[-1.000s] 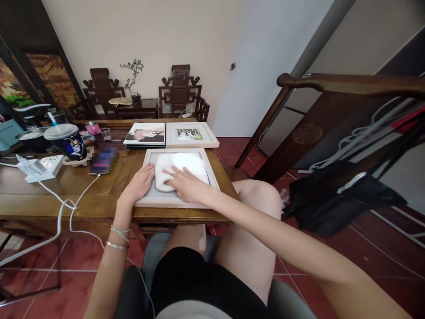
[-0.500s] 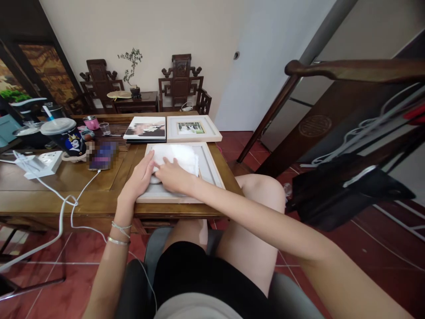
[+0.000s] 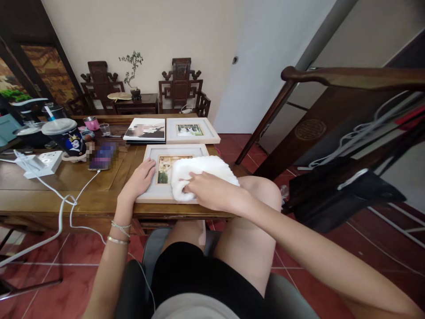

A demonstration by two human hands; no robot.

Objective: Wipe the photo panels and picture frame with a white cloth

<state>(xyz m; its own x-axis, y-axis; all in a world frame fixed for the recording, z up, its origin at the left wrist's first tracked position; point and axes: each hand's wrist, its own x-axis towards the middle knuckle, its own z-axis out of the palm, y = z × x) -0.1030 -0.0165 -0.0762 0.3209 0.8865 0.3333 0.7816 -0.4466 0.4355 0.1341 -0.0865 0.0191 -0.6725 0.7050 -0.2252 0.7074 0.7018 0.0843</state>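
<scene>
A light wooden picture frame (image 3: 148,191) lies flat on the table before me, with a small coloured picture (image 3: 164,170) in its middle. My left hand (image 3: 142,177) rests on the frame's left side, fingers stretched out, with nothing in its grasp. A fluffy white cloth (image 3: 209,165) covers the frame's right half and hangs past its right edge. My right hand (image 3: 207,188) grips the cloth near its left end, with the fingers curled into it. Part of the picture is hidden under the cloth.
Behind lie a second picture frame (image 3: 212,133) and a white photo album (image 3: 139,126). Leftward are a phone (image 3: 101,158), a lidded cup (image 3: 68,137), a power strip (image 3: 48,164) and white cables (image 3: 63,217). A wooden chair back (image 3: 352,79) stands at the right.
My right hand has moved the white cloth rightward across the frame, uncovering part of the picture. My left hand has stayed at the frame's left side.
</scene>
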